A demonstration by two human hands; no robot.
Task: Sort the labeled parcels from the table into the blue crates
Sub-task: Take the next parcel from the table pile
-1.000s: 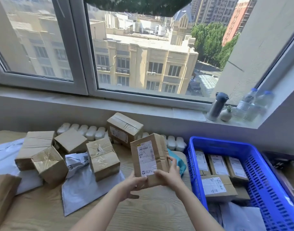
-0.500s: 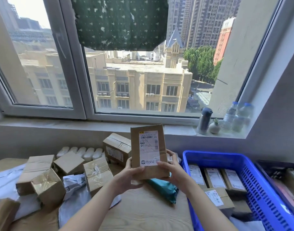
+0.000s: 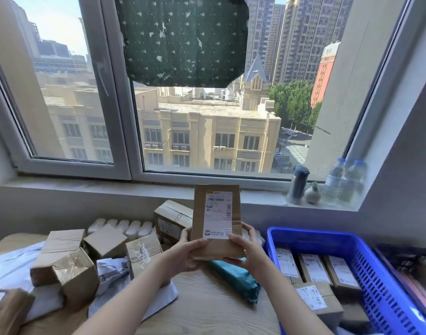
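I hold a brown cardboard parcel (image 3: pixel 216 213) upright in front of me, its white shipping label facing me. My left hand (image 3: pixel 187 252) grips its lower left edge and my right hand (image 3: pixel 248 250) grips its lower right edge. A blue crate (image 3: pixel 381 281) stands at the right with several labeled brown parcels (image 3: pixel 313 269) lying inside. More brown boxes (image 3: pixel 69 269) and grey mailer bags (image 3: pixel 115 269) lie piled on the wooden table (image 3: pixel 207 308) at the left. A teal bag (image 3: pixel 236 279) lies on the table below the held parcel.
A windowsill behind the table carries a grey flask (image 3: pixel 297 183), a small white vase (image 3: pixel 312 194) and two water bottles (image 3: pixel 344 181). A row of white bottles (image 3: pixel 125 226) lines the wall. A second bin (image 3: pixel 419 272) with items sits at the far right.
Both hands have lifted the parcel higher and turned it upright, label toward me. The view has tilted upward toward the window.
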